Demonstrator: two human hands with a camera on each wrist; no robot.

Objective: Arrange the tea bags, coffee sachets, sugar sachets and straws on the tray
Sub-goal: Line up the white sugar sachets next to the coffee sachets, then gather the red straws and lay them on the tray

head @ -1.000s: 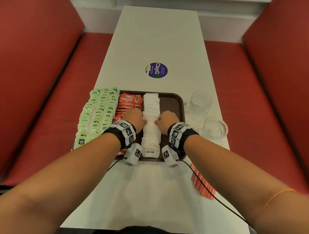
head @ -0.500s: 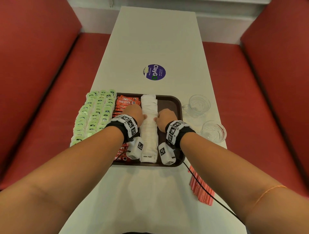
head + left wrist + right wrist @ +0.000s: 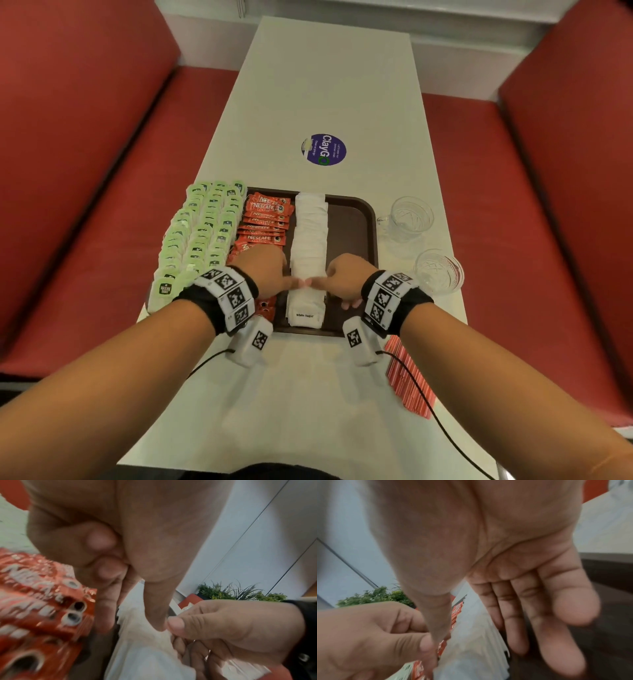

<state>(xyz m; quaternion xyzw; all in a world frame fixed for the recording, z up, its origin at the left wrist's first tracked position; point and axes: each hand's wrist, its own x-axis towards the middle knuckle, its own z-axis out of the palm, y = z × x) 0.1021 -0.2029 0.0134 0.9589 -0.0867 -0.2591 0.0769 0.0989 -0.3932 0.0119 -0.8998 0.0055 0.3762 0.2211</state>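
- White laminate covers the long, narrow bench (image 3: 329, 85) you are working at, with a round purple sticker (image 3: 324, 149) stuck near its middle.
- Red upholstered seats (image 3: 85, 144) run along both long edges of the bench; the wrist views show pale wall panels and green plants (image 3: 240, 592) behind.
- Your brown tray (image 3: 352, 236) sits towards the near end of the bench, holding a row of red coffee sachets (image 3: 267, 219) on its left part and a row of white sugar sachets (image 3: 310, 240) down its middle.
- Green tea bags (image 3: 202, 236) lie in rows at the tray's left side, near the bench's left edge.
- Red straws (image 3: 409, 380) lie on the bench at its right edge, near you and off the tray.
- Two clear glass cups (image 3: 411, 216) stand just right of the tray.
- Your left hand (image 3: 270, 270) presses the sugar row's left side with thumb and forefinger, its other fingers curled in.
- Your right hand (image 3: 346, 277) presses the right side, its fingers (image 3: 565, 601) fairly straight; the two thumbs meet on top of the row.
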